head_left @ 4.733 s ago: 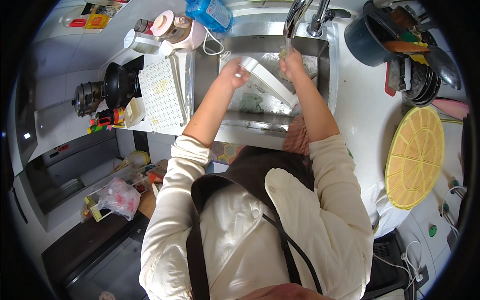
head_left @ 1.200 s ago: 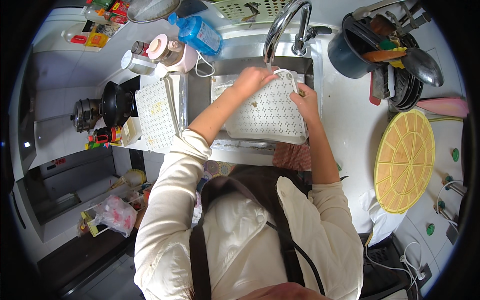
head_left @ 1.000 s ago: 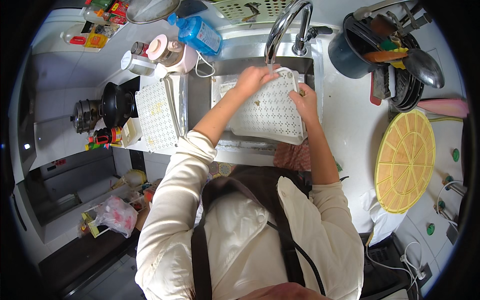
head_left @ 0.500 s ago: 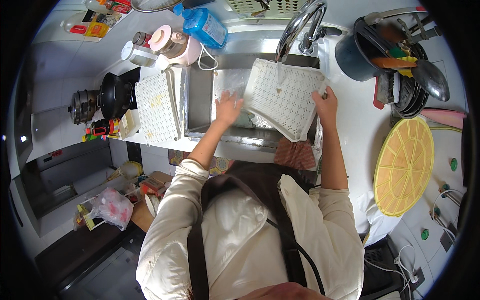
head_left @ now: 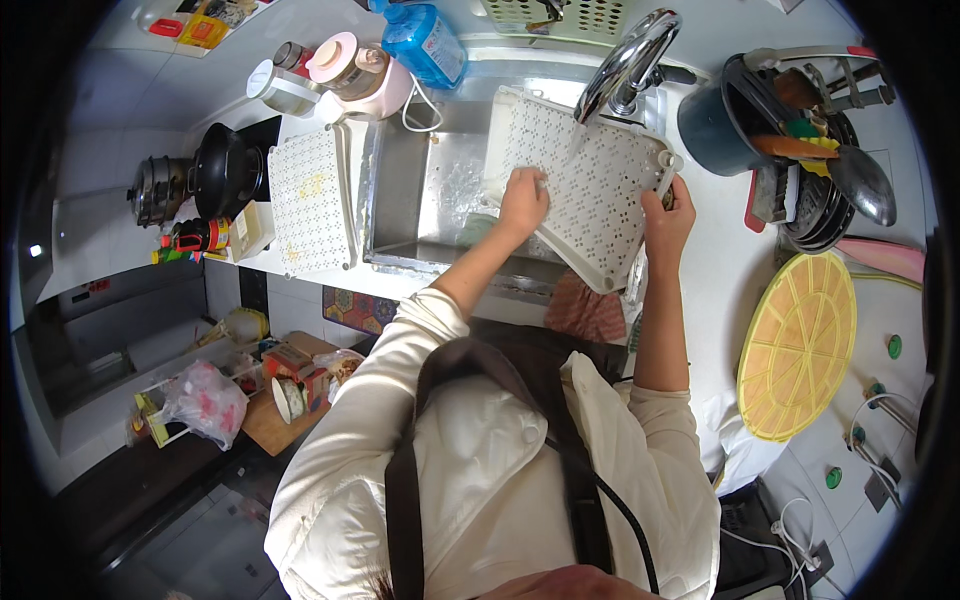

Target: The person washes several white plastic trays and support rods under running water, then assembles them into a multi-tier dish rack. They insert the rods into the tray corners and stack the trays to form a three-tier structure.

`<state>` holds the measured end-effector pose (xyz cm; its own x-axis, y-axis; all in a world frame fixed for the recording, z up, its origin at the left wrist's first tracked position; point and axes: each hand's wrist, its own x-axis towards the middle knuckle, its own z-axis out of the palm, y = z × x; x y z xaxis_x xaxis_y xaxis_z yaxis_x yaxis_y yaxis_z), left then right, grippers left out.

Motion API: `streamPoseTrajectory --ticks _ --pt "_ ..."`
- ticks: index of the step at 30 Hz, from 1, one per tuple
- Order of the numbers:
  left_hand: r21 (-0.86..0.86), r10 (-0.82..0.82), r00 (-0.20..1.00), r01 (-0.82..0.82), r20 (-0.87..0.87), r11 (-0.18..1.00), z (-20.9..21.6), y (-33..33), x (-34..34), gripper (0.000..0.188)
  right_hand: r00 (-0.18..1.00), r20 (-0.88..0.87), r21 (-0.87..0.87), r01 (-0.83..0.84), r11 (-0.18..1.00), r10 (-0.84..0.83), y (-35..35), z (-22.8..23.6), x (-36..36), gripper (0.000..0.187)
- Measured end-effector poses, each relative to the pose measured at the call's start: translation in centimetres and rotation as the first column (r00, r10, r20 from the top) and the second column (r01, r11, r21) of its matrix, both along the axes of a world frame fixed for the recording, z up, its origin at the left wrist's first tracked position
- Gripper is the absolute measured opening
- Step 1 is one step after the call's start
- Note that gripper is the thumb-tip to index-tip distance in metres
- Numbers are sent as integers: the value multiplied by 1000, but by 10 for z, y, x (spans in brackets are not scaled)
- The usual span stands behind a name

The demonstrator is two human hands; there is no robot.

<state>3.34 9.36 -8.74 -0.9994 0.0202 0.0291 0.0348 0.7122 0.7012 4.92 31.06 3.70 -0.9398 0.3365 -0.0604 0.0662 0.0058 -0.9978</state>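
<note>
A white perforated plastic tray (head_left: 590,190) is tilted over the right part of the steel sink (head_left: 400,215). My right hand (head_left: 668,222) is closed round its right edge, near the corner. Against the tray's left part rests my left hand (head_left: 524,203), its fingers bent and close together; whether anything is in them is hidden. The chrome faucet (head_left: 635,60) arches above, with a thin stream of water falling onto the tray. A greenish cloth (head_left: 477,229) lies on the sink bottom beside my left forearm.
Another perforated white tray (head_left: 310,205) lies left of the sink. Behind it stand a pink kettle (head_left: 350,75) and a blue bottle (head_left: 425,45). On the right are a dark utensil bucket (head_left: 715,130) and a round yellow rack (head_left: 800,345). A reddish cloth (head_left: 585,312) hangs at the sink's front.
My left hand has moved right from above the sink basin onto the tray, and its spread fingers have bent together. The right hand still grips the tray's right edge.
</note>
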Motion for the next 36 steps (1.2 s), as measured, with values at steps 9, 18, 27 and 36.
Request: streamPoseTrajectory --ticks 9,18,27,36 --pt "223 114 993 -104 -30 969 -5 3 -7 15 1000 -15 -12 21 1000 -22 6 14 10 33" --pt "51 259 966 -257 -23 965 -10 -47 -13 11 997 -7 11 81 997 -80 26 -2 18 35" --pt "-176 122 929 -63 350 982 -38 -98 21 50 968 196 -44 166 985 -154 54 -7 25 52" --pt "397 -105 668 -301 736 867 -23 -92 32 61 971 217 -56 117 992 -103 69 8 27 62"
